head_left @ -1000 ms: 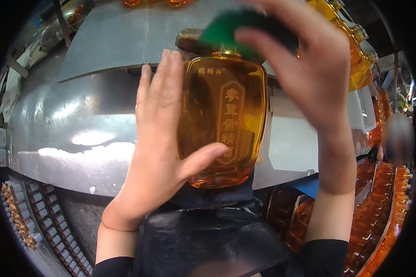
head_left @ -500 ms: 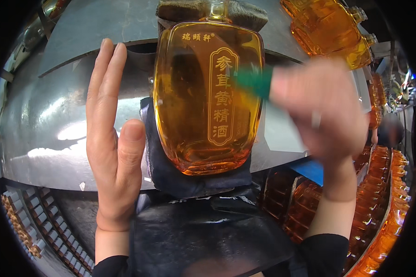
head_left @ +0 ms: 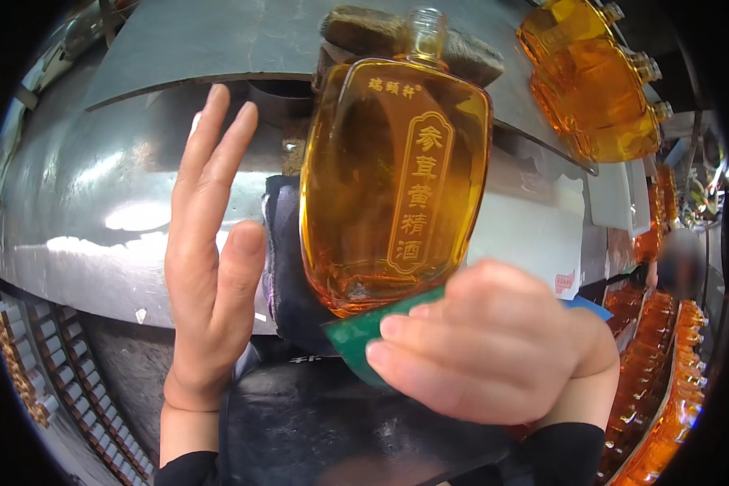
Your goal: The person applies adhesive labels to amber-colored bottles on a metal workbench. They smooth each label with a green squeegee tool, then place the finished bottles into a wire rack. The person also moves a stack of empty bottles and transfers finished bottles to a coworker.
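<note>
A large flat glass bottle (head_left: 364,194) of amber liquid, its front printed in gold, lies with its uncapped neck pointing away from me. Dark folded cloth (head_left: 287,283) is under its base, and a worn brown padded block (head_left: 352,32) is by its neck. My right hand (head_left: 486,348) pinches a thin green scraper (head_left: 360,340), whose edge is at the bottle's base; whether it touches the glass I cannot tell. Left of the bottle, my left hand (head_left: 211,275) is held upright with fingers stretched out, holding nothing and apart from the glass.
Several filled amber bottles (head_left: 571,89) lie together at the far right of the metal table (head_left: 65,235). A white sheet (head_left: 526,231) is right of the main bottle. Rows of amber bottles (head_left: 656,356) fill the right side; racks of small white pieces (head_left: 73,381) stand lower left.
My right hand has brought the green scraper toward me, from the bottle's right upper face to its base. My left hand stays open beside it. The whole view has shifted slightly.
</note>
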Demonstrator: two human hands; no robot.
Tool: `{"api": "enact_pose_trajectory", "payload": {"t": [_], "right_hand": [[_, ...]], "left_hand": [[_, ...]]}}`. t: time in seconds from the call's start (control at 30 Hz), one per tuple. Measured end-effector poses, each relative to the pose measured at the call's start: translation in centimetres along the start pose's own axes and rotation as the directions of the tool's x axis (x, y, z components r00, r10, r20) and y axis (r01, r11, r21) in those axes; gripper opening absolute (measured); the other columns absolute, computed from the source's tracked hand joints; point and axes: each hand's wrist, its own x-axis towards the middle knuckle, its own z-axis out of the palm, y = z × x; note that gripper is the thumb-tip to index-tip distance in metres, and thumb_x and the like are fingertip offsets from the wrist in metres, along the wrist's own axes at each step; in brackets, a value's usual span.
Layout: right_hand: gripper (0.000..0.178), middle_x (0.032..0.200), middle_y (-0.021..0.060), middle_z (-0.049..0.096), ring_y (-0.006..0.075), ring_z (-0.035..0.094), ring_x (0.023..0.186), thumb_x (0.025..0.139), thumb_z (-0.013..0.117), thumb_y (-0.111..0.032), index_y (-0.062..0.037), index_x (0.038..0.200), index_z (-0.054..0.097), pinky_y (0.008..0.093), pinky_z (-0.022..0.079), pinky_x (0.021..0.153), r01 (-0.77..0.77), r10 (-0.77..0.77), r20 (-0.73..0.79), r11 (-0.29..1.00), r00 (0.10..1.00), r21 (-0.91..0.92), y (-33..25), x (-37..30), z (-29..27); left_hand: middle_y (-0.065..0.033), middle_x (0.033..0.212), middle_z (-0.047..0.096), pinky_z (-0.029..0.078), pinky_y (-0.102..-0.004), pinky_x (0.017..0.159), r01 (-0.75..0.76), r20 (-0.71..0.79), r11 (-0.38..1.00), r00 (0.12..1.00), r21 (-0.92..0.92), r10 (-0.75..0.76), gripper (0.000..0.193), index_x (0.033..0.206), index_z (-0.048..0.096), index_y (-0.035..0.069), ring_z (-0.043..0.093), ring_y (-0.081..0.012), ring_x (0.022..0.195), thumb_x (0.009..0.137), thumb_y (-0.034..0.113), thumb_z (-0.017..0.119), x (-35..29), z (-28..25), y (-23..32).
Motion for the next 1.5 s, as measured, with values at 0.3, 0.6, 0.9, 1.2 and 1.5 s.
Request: {"api": "enact_pose_trajectory", "payload": {"t": [0.3,0.6,0.9,1.2,1.5], "right_hand": [[0.025,0.092,0.0021,0.072,0.0149,0.069,0.080,0.078,0.072,-0.004,-0.0078,0.103,0.071,0.0238,0.053,0.067,0.364,-0.386,0.014,0.859,0.923,-0.360,3.4,7.3,-2.2],[0.022,0.087,0.0056,0.068,0.0166,0.065,0.073,0.075,0.072,-0.007,-0.0050,0.097,0.069,0.0257,0.052,0.063,0.368,-0.415,-0.222,0.903,0.883,-0.224,2.8,0.9,-0.5],[0.020,0.083,0.0104,0.067,0.0249,0.065,0.069,0.077,0.071,-0.008,-0.0051,0.096,0.065,0.0327,0.051,0.062,0.236,-0.263,-0.499,0.965,0.826,-0.118,7.6,5.7,-2.4],[0.016,0.084,0.0047,0.067,0.0218,0.062,0.066,0.075,0.071,-0.014,-0.0084,0.090,0.068,0.0298,0.049,0.054,0.327,-0.497,-0.329,0.829,0.803,-0.454,8.5,5.3,-2.1],[0.020,0.081,0.0101,0.066,0.0192,0.065,0.078,0.078,0.057,-0.001,0.0016,0.097,0.063,0.0301,0.052,0.072,-0.049,0.083,-0.100,0.951,0.992,0.306,1.4,-0.4,-5.7]], "left_hand": [[-0.0198,0.151,0.034,0.021,-0.0439,0.115,-0.118,-0.037,0.990,0.993,-0.083,0.115,0.062,0.139,0.046,0.001,0.030,-0.0339,0.141,0.099,0.048,0.035,0.4,-0.5,0.0],[-0.0173,0.146,0.042,0.025,-0.0426,0.114,-0.160,-0.086,0.982,0.985,-0.101,0.152,0.055,0.137,0.049,0.002,0.035,-0.0303,0.138,0.100,0.041,0.035,0.3,0.8,-1.2],[-0.0170,0.146,0.042,0.027,-0.0416,0.114,-0.049,0.032,0.996,0.998,-0.072,0.052,0.056,0.137,0.049,0.003,0.034,-0.0301,0.139,0.099,0.041,0.032,-0.1,0.2,1.9],[-0.0187,0.144,0.044,0.028,-0.0386,0.112,-0.013,0.006,0.987,1.000,-0.163,0.014,0.047,0.137,0.048,-0.001,0.039,-0.0303,0.136,0.101,0.029,0.040,-0.9,-0.6,1.0],[-0.0129,0.130,0.053,0.034,-0.0342,0.106,0.552,0.463,0.353,0.831,-0.755,-0.308,0.060,0.140,0.039,-0.003,0.047,-0.0207,0.124,0.102,0.043,0.038,3.3,2.8,-0.1]]}}
